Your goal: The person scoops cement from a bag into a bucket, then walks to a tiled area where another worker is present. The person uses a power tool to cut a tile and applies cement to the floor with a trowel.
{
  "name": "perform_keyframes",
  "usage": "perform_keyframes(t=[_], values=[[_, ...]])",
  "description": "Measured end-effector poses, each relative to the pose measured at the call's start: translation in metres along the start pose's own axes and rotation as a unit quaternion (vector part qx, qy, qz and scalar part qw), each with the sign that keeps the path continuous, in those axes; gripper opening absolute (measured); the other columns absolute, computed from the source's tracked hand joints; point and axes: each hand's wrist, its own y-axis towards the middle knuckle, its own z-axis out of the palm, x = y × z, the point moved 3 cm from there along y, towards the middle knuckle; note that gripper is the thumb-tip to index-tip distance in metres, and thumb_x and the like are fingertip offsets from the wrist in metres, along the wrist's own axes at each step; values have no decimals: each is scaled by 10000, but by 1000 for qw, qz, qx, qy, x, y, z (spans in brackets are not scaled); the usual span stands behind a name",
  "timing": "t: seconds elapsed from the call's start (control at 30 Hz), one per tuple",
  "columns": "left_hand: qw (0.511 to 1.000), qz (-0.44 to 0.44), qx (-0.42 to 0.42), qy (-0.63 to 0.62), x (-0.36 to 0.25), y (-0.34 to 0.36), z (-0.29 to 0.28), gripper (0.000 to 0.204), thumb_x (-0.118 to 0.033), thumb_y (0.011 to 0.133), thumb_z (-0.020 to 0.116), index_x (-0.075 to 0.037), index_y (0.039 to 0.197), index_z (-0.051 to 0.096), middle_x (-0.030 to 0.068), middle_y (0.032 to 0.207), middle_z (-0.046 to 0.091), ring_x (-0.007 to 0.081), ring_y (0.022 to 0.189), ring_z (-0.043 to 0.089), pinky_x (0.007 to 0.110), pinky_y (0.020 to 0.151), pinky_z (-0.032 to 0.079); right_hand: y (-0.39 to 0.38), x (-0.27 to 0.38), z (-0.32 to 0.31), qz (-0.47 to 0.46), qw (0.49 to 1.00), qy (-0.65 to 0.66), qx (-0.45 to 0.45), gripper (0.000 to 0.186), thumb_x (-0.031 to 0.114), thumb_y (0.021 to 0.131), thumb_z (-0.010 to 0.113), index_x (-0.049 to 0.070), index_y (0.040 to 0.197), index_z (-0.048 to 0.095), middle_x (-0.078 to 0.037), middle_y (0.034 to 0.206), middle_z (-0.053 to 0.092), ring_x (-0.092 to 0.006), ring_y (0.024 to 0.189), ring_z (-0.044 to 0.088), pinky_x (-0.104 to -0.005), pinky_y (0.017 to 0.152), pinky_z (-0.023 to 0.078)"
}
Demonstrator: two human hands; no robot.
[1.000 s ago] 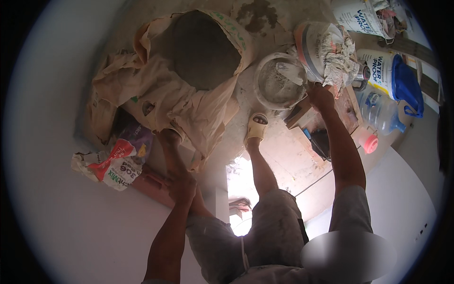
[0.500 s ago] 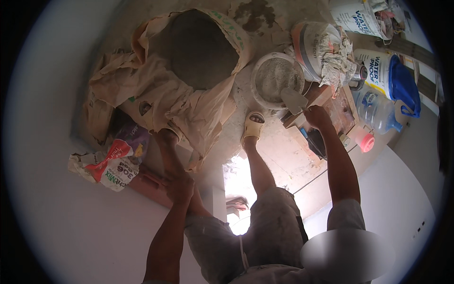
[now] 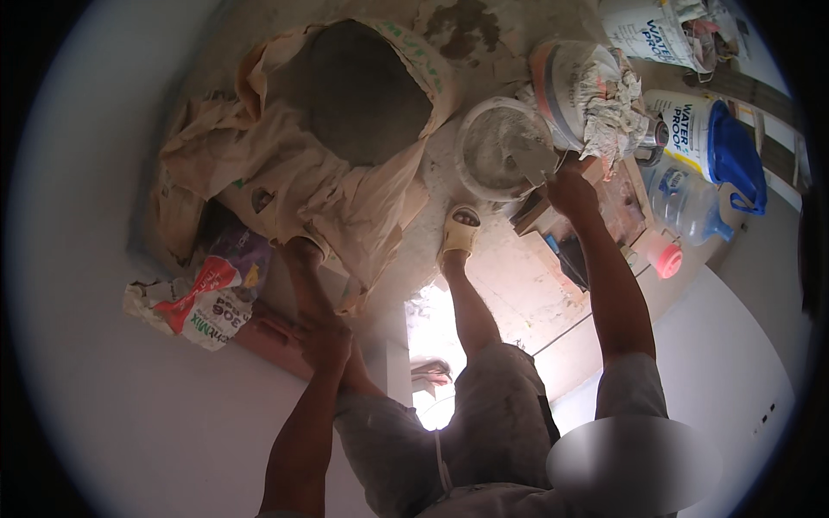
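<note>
My right hand (image 3: 572,192) is closed round the handle of a trowel (image 3: 527,162). The trowel's flat blade reaches over the rim of a round bucket (image 3: 464,173) and meets the grey mix (image 3: 494,145) inside it. My left hand (image 3: 326,345) lies against my left shin, beside a long reddish-brown object (image 3: 269,338). How its fingers are set is too dim to make out. Ahead of my left foot stands a large opened paper sack (image 3: 337,186), its torn top folded back around grey powder (image 3: 367,95).
Right of the bucket stands a sack with a crumpled top (image 3: 591,104). Farther right are white pails (image 3: 678,129), a blue cloth-like item (image 3: 738,155), a clear water bottle (image 3: 686,203) and a pink-lidded container (image 3: 667,257). A wooden box (image 3: 617,203) is by my right hand; a plastic bag (image 3: 203,302) lies left.
My right hand has shifted slightly left and toward the bucket, and the trowel blade has moved farther in over the mix. My left hand has hardly moved.
</note>
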Motion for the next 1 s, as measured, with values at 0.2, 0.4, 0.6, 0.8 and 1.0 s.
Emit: perform_keyframes(t=[0.2, 0.4, 0.6, 0.8, 1.0], values=[[998, 29, -39, 26, 6, 5, 10, 1115, -510, 728, 733, 104, 1457, 154, 293, 1331, 381, 423, 1148, 561, 481, 904, 546, 2, 13, -17, -2, 1000, -18, 6, 433, 356, 891, 571, -21, 1087, 655, -268, 1015, 679, -419, 972, 666, -509, 867, 526], [999, 13, -46, 8, 8, 6, 15, 1113, -509, 728, 731, 97, 1459, 151, 298, 1331, 381, 430, 1142, 565, 489, 905, 543, -5, -9, -8, 47, 999, 9, 1, 424, 366, 924, 542, -33, 1018, 652, -270, 1018, 676, -409, 992, 664, -512, 862, 526], [999, 8, -38, -2, 2, 1, 4, 1078, -476, 735, 721, 94, 1457, 159, 292, 1317, 389, 434, 1131, 570, 495, 894, 547, 18, -13, 19, -63, 995, 79, -13, 455, 390, 953, 509, -42, 942, 653, -271, 775, 667, -386, 797, 694, -503, 772, 538], [999, 21, -42, 8, 5, 3, 8, 1094, -492, 725, 735, 88, 1458, 167, 282, 1321, 392, 432, 1122, 574, 491, 892, 551, 0, 60, 10, -130, 982, 122, 68, 319, 237, 987, 435, 22, 985, 671, -228, 936, 673, -398, 865, 673, -514, 776, 531], [996, 40, -68, 39, 8, 8, 18, 1098, -508, 721, 740, 80, 1459, 179, 263, 1310, 403, 425, 1116, 577, 487, 888, 554, -21, 53, 20, -226, 973, -51, 22, 320, 298, 956, 505, 44, 963, 700, -193, 973, 684, -380, 898, 683, -496, 786, 543]])
